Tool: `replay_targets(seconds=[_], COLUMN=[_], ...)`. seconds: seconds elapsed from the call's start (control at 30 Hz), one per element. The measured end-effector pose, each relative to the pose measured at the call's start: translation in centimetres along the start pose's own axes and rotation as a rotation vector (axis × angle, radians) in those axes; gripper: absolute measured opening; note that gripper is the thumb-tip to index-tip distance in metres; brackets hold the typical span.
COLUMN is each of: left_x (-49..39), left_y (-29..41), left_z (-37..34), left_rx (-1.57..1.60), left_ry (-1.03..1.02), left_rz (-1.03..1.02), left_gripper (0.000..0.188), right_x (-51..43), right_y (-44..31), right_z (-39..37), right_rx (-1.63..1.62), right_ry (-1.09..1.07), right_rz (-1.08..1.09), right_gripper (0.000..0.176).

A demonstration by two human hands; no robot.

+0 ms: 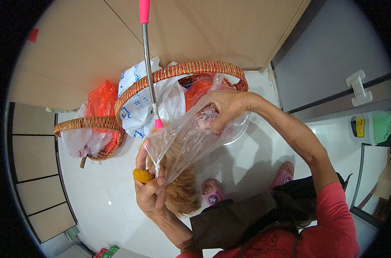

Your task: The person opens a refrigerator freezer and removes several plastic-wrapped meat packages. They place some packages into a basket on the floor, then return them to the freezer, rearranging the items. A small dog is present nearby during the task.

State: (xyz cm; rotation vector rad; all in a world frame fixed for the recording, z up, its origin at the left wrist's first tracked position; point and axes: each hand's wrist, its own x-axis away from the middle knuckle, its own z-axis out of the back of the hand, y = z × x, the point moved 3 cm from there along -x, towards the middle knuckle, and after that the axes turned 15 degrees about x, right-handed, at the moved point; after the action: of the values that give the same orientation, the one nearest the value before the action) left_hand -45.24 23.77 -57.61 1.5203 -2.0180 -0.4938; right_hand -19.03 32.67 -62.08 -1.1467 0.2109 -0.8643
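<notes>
A clear plastic bag [179,146] is stretched between my hands. My left hand [152,190] pinches its twisted end, and a glossy yellow-orange lump [142,176] shows at the fingers. My right hand [232,108] grips a frosty pink lump, apparently frozen meat [206,117], at the bag's other end. Whether that hand is inside the bag or outside it, I cannot tell. Below the bag is a tan, hairy thing [182,196], partly hidden; brush head or animal is unclear. A steel pole with pink ends [147,54] leads down towards it.
A large woven basket [195,67] holds white bags [134,96] and a red bag [195,92]. To the left, a smaller basket [89,122] holds red and clear bags. My pink slippers [213,193] stand on the white floor [105,190]. A clear tub [363,129] is at right.
</notes>
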Motion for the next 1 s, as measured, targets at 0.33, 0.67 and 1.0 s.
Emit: replay_targets(seconds=[0.33, 0.67, 1.0], left_x=[-1.2, 0.6, 0.3], left_y=[-0.7, 1.4, 1.3], left_z=[-0.8, 1.8, 1.7], left_rx=[-0.507, -1.444, -1.248], left_ry=[0.093, 0.265, 0.15], left_rz=[-0.071, -0.088, 0.043], left_gripper=[0.072, 0.009, 0.023], right_x=[-0.4, -2.4, -3.2], right_y=[0.0, -1.0, 1.0], right_z=[1.1, 1.5, 3.0], right_rx=[-0.242, -0.116, -0.139], right_ry=[0.058, 0.013, -0.001], right_rz=[-0.135, 0.055, -0.064], right_gripper=[0.044, 0.03, 0.023])
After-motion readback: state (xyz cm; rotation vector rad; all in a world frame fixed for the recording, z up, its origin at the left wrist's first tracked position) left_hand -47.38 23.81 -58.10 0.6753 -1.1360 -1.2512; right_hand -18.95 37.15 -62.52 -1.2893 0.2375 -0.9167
